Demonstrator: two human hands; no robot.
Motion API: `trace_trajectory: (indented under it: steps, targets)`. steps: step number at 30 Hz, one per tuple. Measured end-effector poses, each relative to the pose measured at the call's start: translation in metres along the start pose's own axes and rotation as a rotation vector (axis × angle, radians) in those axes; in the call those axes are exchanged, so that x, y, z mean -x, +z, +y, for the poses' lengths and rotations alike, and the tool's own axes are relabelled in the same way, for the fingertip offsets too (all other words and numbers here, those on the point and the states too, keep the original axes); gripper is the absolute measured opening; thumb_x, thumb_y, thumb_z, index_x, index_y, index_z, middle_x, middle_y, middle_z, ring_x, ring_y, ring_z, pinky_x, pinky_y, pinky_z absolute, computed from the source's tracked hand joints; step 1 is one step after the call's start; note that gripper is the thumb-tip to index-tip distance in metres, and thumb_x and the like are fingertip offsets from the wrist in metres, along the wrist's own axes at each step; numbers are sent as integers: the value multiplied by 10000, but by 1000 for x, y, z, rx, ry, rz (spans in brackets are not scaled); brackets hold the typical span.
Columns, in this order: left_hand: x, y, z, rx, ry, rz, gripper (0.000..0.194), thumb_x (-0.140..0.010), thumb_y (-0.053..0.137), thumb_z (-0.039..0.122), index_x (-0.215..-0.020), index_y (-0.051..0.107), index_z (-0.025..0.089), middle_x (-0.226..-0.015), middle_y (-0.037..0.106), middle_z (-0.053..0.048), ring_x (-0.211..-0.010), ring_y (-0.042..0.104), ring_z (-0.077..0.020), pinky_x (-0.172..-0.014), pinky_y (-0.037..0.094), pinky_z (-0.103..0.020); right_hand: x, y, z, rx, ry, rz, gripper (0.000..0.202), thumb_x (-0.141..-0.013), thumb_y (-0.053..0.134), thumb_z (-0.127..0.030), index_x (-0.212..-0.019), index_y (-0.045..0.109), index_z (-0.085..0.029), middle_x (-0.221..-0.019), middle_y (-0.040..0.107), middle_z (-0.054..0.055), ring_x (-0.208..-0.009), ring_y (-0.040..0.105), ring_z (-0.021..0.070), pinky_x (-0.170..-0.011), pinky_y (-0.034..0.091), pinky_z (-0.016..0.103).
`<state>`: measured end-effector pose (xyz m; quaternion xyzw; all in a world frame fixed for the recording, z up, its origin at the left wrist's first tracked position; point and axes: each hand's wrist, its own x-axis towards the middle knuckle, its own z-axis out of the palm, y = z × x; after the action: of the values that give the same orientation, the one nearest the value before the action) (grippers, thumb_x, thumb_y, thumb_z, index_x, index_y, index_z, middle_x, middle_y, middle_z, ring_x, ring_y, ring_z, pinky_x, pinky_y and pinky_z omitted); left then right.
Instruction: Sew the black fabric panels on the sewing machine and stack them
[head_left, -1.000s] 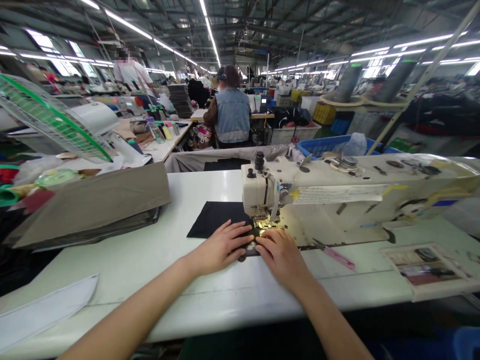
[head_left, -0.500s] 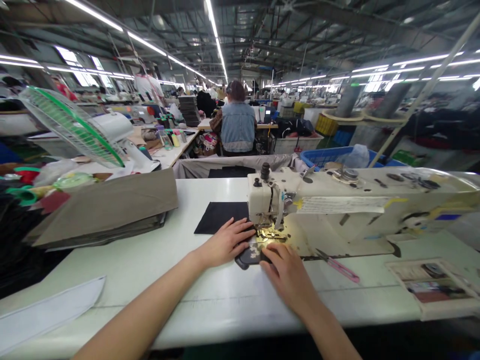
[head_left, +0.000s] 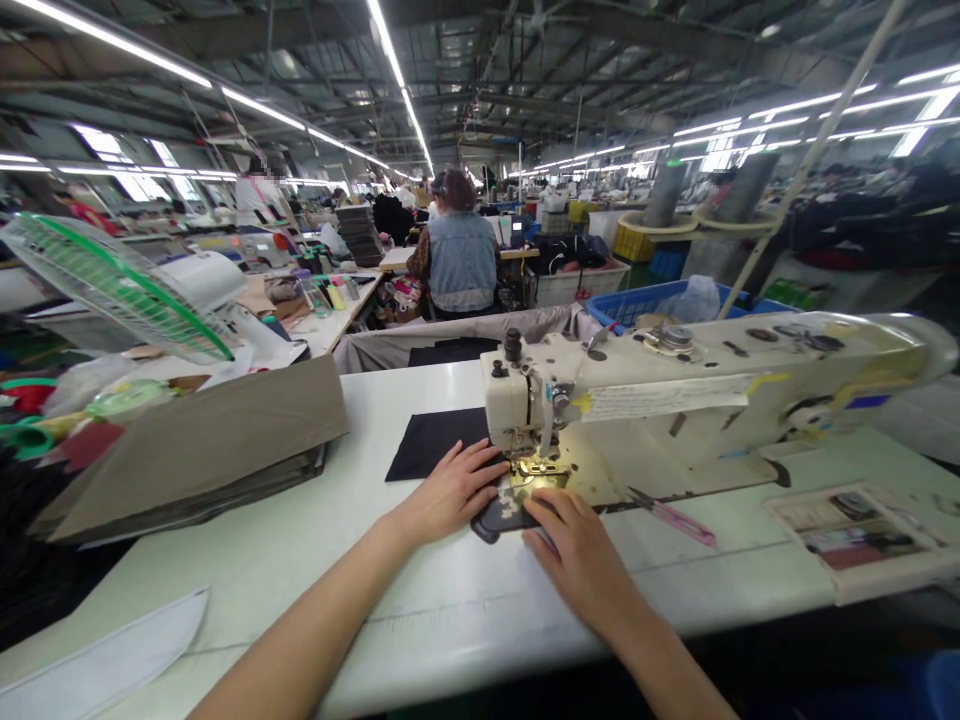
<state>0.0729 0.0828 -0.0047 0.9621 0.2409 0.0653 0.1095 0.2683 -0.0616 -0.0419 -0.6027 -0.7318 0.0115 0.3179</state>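
Note:
A black fabric piece [head_left: 435, 442] lies flat on the white table [head_left: 450, 600] and runs under the needle area of a cream sewing machine [head_left: 675, 400]. My left hand [head_left: 450, 492] rests flat on the fabric just left of the presser foot. My right hand [head_left: 581, 560] presses the near edge of a dark rounded fabric piece [head_left: 501, 518] at the lit needle plate. Both hands lie palm down, fingers together, pinning the cloth.
A stack of grey-brown fabric [head_left: 202, 450] sits on the left, a green-rimmed fan [head_left: 120, 285] behind it. Pink-handled snips [head_left: 671, 515] and a tray [head_left: 855, 535] lie on the right. A white cut piece [head_left: 105, 660] is near left. A person in a denim vest [head_left: 461, 262] sits ahead.
My right hand slid back toward me, uncovering the dark rounded piece by the needle. My left hand stayed on the black fabric. The view tilted slightly.

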Motion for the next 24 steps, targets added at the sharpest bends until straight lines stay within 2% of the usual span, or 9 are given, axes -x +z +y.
trace_trajectory:
  steps: [9, 19, 22, 24]
  targets:
    - [1, 2, 0, 5, -2, -17, 416, -1036, 425, 318, -1440, 518, 281, -1538, 464, -98, -1448, 377, -289, -1189, 229, -596, 1, 2, 0, -11, 15, -2, 298, -922, 616, -182, -1219, 626, -186, -1222, 644, 111, -1148, 591, 287, -1010, 513, 501]
    - [6, 6, 2, 18, -28, 39, 430, -1019, 477, 348, -1440, 506, 264, -1545, 456, -108, -1465, 353, -294, -1179, 240, -595, 9, 17, 13, 11, -39, 84, 266, -959, 566, -265, -1210, 638, -215, -1212, 650, 99, -1144, 603, 276, -1003, 518, 481]
    - [10, 2, 4, -33, -11, 60, 435, -1009, 501, 371, -1428, 509, 256, -1542, 453, -112, -1459, 353, -304, -1167, 274, -578, 10, 18, 15, 16, -61, 74, 258, -973, 544, -271, -1207, 636, -212, -1208, 651, 97, -1138, 603, 274, -992, 523, 478]
    - [12, -4, 8, -109, -38, 102, 385, -992, 522, 358, -1344, 572, 211, -1464, 517, -142, -1384, 443, -315, -1122, 359, -529, 10, 18, 17, 19, -80, 79, 257, -976, 538, -271, -1207, 634, -212, -1205, 654, 95, -1133, 607, 271, -983, 528, 469]
